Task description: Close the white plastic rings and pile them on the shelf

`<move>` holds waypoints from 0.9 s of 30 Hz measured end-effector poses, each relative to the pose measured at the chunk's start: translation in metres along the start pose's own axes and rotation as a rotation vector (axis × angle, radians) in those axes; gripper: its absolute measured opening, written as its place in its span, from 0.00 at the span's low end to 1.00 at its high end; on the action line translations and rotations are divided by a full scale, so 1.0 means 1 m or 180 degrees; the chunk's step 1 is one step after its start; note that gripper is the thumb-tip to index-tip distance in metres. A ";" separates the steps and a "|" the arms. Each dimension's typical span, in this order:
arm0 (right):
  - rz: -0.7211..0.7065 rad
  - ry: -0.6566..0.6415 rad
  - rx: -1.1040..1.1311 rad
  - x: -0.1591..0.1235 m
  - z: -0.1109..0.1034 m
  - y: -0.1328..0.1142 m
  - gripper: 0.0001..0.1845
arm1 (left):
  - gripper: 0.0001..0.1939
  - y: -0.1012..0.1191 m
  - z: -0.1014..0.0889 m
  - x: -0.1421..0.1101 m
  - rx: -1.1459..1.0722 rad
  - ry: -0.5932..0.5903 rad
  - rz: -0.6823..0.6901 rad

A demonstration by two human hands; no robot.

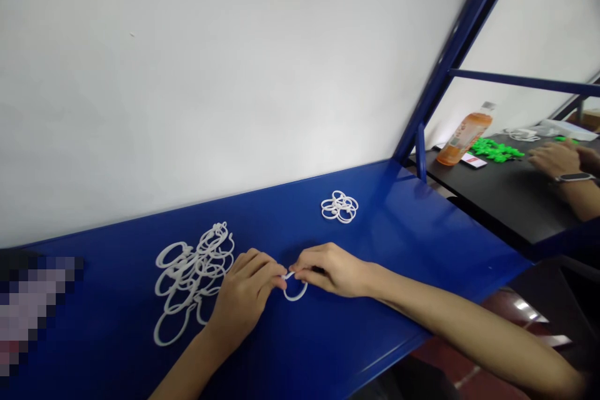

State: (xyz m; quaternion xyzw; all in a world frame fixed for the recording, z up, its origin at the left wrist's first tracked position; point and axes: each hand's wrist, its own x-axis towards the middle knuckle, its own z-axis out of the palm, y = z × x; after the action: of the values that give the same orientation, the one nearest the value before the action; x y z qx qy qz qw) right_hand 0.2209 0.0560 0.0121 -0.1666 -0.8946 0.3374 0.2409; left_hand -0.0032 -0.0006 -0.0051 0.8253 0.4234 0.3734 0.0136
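Note:
A white plastic ring (295,297) is held between my two hands, low over the blue table. My left hand (248,287) pinches the ring's left side near the top. Fingertips of my right hand (328,269) grip its upper right side; the exact joint is partly covered by the fingers. To the left of my left hand lies a loose pile of white open rings (172,311), some with hooked ends, and my left hand hides part of it. Beyond my right hand sits a small cluster of white rings (339,207) that look closed.
The blue table (281,219) meets a white wall (234,75). A blue metal frame (431,100) rises at right. Past it, a black table holds an orange drink bottle (466,137), a phone (473,160), green pieces (497,150) and another person's hands (557,159).

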 end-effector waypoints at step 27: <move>0.2235 0.2330 -0.1344 -0.023 -0.108 0.093 0.13 | 0.24 -0.056 -0.025 -0.009 0.2220 -0.0291 -0.1212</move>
State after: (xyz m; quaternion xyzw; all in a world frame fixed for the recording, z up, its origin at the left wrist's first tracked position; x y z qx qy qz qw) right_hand 0.3115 0.1682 0.0117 -0.6063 -0.6913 0.1307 0.3707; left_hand -0.0607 0.0217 -0.0111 0.7030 0.6691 0.1609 -0.1796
